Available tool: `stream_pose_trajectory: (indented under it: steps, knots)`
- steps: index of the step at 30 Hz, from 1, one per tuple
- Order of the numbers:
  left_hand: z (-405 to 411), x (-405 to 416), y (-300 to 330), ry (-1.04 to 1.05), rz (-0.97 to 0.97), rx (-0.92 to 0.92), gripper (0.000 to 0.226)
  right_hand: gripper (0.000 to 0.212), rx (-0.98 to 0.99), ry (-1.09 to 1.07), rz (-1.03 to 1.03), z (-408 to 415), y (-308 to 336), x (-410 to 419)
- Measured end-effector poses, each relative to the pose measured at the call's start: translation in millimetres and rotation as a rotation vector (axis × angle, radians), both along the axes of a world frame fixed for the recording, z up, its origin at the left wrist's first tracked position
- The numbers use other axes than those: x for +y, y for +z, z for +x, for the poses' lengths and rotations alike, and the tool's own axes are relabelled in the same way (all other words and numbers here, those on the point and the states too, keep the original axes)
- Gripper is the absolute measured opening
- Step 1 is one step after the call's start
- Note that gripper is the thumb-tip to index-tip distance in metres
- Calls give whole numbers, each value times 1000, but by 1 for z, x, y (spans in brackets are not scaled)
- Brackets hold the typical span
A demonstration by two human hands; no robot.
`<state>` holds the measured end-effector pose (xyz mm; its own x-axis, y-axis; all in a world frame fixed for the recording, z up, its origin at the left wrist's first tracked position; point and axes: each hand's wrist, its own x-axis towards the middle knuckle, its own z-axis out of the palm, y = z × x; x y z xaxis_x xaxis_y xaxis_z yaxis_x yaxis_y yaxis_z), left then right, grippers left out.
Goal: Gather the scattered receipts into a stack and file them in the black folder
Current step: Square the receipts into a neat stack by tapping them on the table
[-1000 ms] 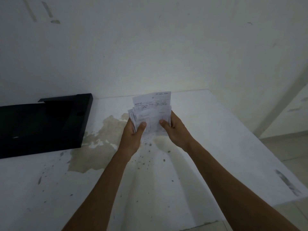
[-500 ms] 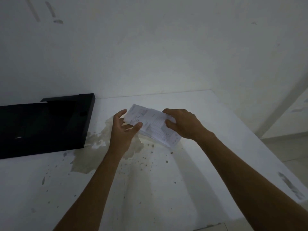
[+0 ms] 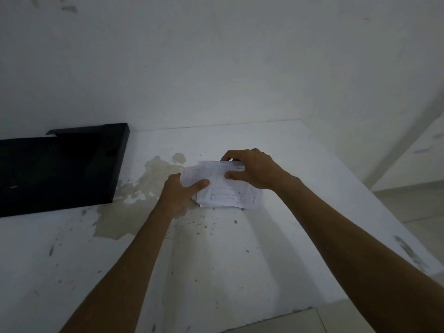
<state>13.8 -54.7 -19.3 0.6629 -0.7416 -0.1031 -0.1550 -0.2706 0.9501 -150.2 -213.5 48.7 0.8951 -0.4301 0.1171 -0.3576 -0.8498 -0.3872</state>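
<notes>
A stack of white printed receipts (image 3: 224, 189) lies almost flat, low over the white table (image 3: 240, 260) near its middle. My left hand (image 3: 179, 194) grips the stack's left end, thumb on top. My right hand (image 3: 254, 170) holds the far right end, fingers curled over the far edge and thumb pressing the top sheet. The black folder (image 3: 57, 168) lies on the table at the far left, against the wall, well apart from both hands. Its left part runs out of the frame.
The tabletop has a brown patch of peeled paint (image 3: 144, 188) between the folder and the receipts, with small dark specks around it. A white wall (image 3: 216, 68) stands behind the table. The table's right edge (image 3: 374, 200) drops to a tiled floor.
The receipts were held upright in both hands one second ago. They have been tipped down to near flat and shifted right, with my right hand now over the stack's far end.
</notes>
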Motion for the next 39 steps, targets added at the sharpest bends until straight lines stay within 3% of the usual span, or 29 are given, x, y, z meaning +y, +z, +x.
stream_pose_trajectory:
  steps: [2,5,8,10,12,15,18,20,23,26,30,32,37,39]
  knots:
    - [-6,-1,-1,25,-46,25,59,32,-44,-52,49,-5,-3,-4]
    - [-10,5,-7,56,-126,35,45,40,-123,-202,169,-18,-18,-9]
    - [-13,9,-12,85,-158,66,45,50,-251,-293,536,-31,-42,-8]
    - [-15,11,-9,98,-173,59,42,41,-325,-265,806,-33,-52,0]
    - [-14,12,-4,93,-209,52,38,37,-434,-221,913,-30,-54,8]
    - [-5,15,2,46,-240,5,38,38,-557,-212,906,-24,-54,17]
    - [-3,19,-4,9,-209,16,45,41,-511,-236,897,-22,-69,24]
    - [-5,19,-9,10,-195,93,39,42,-505,-260,917,-22,-77,26]
    - [-6,16,-5,43,-205,95,26,26,-528,-238,852,-20,-73,25]
    - [-2,16,-4,37,-214,7,33,17,-529,-206,797,-20,-72,19]
    - [-7,19,-16,-95,-73,-101,53,44,-422,-203,804,-18,-80,21]
    - [-11,17,-12,-83,-100,-102,64,46,-444,-211,758,-16,-79,23]
    - [-11,8,1,-20,-158,-85,45,44,-484,-195,756,-16,-71,21]
    - [-11,10,-4,-67,-58,-104,73,46,-451,-184,776,-17,-75,22]
